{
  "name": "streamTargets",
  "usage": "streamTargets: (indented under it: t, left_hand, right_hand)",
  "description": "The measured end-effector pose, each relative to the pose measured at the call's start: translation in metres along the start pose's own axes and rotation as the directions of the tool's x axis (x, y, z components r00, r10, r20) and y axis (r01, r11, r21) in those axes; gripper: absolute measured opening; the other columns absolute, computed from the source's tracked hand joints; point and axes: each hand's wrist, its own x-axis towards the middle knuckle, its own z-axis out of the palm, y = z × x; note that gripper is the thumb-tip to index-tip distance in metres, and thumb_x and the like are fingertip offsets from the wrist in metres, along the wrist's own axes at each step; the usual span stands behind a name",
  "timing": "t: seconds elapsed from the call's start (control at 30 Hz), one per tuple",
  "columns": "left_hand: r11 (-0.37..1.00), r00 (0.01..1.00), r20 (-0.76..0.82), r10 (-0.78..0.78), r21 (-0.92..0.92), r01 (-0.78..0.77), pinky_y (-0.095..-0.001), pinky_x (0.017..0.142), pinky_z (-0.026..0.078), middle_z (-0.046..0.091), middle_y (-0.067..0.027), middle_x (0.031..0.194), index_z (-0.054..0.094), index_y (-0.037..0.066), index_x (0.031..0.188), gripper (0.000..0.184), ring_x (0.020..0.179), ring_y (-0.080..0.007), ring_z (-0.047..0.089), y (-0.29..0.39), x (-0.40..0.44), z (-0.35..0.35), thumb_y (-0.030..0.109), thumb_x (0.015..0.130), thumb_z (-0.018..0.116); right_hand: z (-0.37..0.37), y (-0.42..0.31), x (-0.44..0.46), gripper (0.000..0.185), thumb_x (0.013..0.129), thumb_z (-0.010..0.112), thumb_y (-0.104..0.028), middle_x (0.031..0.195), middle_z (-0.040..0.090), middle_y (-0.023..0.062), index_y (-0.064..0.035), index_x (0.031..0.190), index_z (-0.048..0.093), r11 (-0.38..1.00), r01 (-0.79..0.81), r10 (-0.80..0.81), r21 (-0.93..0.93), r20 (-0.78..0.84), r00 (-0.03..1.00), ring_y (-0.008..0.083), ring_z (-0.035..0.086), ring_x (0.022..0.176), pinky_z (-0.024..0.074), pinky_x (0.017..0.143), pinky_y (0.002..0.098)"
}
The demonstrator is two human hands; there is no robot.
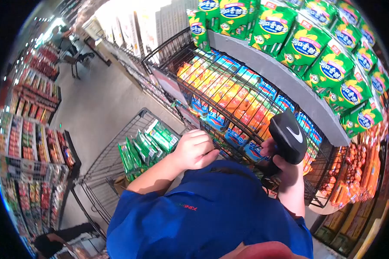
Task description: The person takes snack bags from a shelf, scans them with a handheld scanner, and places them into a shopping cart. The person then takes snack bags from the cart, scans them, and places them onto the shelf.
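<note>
My right hand [288, 171] is wrapped round the grip of a black handheld barcode scanner [286, 134] with a white curved mark on its top. It is held over a black wire display basket [229, 118] filled with orange and yellow snack packs [222, 93] and blue packs [235, 137]. In front of my chest, my left hand [196, 149] has its fingers curled in; its palm is hidden, so I cannot tell if anything is inside. Beside it, several green packs [150, 144] lie in a wire shopping cart [100, 152].
Green snack bags [309, 46] stand in rows on a grey curved ledge [285, 71] behind the basket. Orange packs [361, 172] hang at the right. Stocked shelves [34, 151] line the left aisle. Another person [52, 244] is at the lower left, near the cart.
</note>
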Motion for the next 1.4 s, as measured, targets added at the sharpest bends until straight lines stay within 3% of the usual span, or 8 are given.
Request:
streamTargets:
  t: [0.23,0.47,0.63,0.83,1.17,1.3,1.37,1.4]
  left_hand:
    - [0.959,0.974,0.088,-0.208,0.216,0.185,-0.036,0.051,0.038,0.042,-0.0054,0.056,0.045,0.009,0.057,0.029,0.053,-0.0237,0.047,0.028,-0.065,0.01,0.017,0.074,0.068]
    - [0.917,0.922,0.103,-0.373,0.188,0.35,-0.0391,0.052,0.04,0.044,-0.0083,0.056,0.047,0.008,0.056,0.029,0.054,-0.0281,0.049,0.016,-0.111,0.013,0.018,0.076,0.065]
    - [0.925,0.928,0.043,-0.37,0.114,0.363,-0.0402,0.052,0.04,0.046,-0.0094,0.058,0.048,0.008,0.057,0.028,0.057,-0.0293,0.05,-0.006,-0.119,0.015,0.02,0.078,0.064]
    - [0.926,0.928,0.012,-0.373,0.072,0.371,-0.0395,0.053,0.042,0.05,-0.0076,0.059,0.053,0.008,0.061,0.025,0.057,-0.0275,0.052,-0.04,-0.124,-0.002,0.022,0.08,0.061]
    - [0.82,0.82,0.027,-0.572,-0.01,0.573,-0.0398,0.059,0.045,0.054,-0.0085,0.065,0.056,0.007,0.065,0.023,0.064,-0.029,0.056,-0.104,-0.17,-0.02,0.023,0.081,0.06]
    - [0.704,0.7,0.079,-0.71,0.069,0.707,-0.0421,0.062,0.045,0.053,-0.0116,0.069,0.055,0.005,0.07,0.018,0.069,-0.0321,0.055,-0.117,-0.201,-0.024,0.019,0.08,0.06]
    - [0.616,0.627,-0.073,-0.775,0.131,0.777,-0.041,0.066,0.046,0.055,-0.0112,0.076,0.056,0.005,0.073,0.016,0.074,-0.0311,0.056,-0.121,-0.222,-0.023,0.019,0.079,0.06]
    - [0.589,0.606,-0.108,-0.788,0.153,0.793,-0.0411,0.074,0.046,0.055,-0.0135,0.089,0.057,0.004,0.082,0.014,0.084,-0.033,0.055,-0.122,-0.234,-0.024,0.017,0.078,0.06]
  right_hand:
    - [0.005,0.003,-0.002,0.062,0.067,0.076,-0.016,0.097,0.061,0.0141,0.0031,0.12,0.05,0.996,0.08,-0.081,-0.042,-0.005,0.997,0.0221,0.063,0.078,0.0524,0.068,0.0323]
    - [0.001,0.012,-0.011,0.07,0.071,0.073,-0.02,0.102,0.054,0.0169,0.005,0.127,0.038,0.989,0.137,-0.137,-0.054,-0.001,0.991,0.0216,0.057,0.083,0.0505,0.067,0.0316]
    - [0.0,0.013,-0.014,0.065,0.072,0.074,-0.032,0.097,0.054,0.0152,0.0042,0.117,0.043,0.947,0.166,-0.145,-0.276,0.095,0.985,0.0204,0.057,0.08,0.0486,0.066,0.0294]
    - [0.0,0.013,0.002,0.052,0.077,0.065,-0.03,0.093,0.051,0.0153,0.0047,0.11,0.046,0.958,0.225,-0.213,-0.175,0.084,0.973,0.0194,0.054,0.069,0.0455,0.059,0.0276]
    - [0.0,0.009,0.008,0.046,0.078,0.063,-0.025,0.096,0.054,0.0177,0.0025,0.112,0.046,0.995,0.093,-0.097,-0.036,-0.131,0.987,0.0234,0.058,0.076,0.0498,0.06,0.0291]
    - [0.006,0.009,0.008,0.046,0.078,0.062,-0.027,0.096,0.054,0.0178,0.0025,0.111,0.046,0.995,0.08,-0.091,-0.066,-0.179,0.98,0.0238,0.056,0.077,0.049,0.062,0.0293]
    - [0.016,0.006,0.01,0.046,0.079,0.062,-0.027,0.097,0.054,0.0185,0.0026,0.111,0.046,0.989,0.087,-0.11,-0.117,-0.21,0.972,0.0237,0.055,0.077,0.0485,0.061,0.0291]
    - [0.007,0.009,0.009,0.053,0.083,0.055,-0.026,0.099,0.052,0.0182,0.002,0.125,0.039,0.984,0.108,-0.129,-0.138,-0.152,0.98,0.0222,0.055,0.075,0.0483,0.057,0.0266]
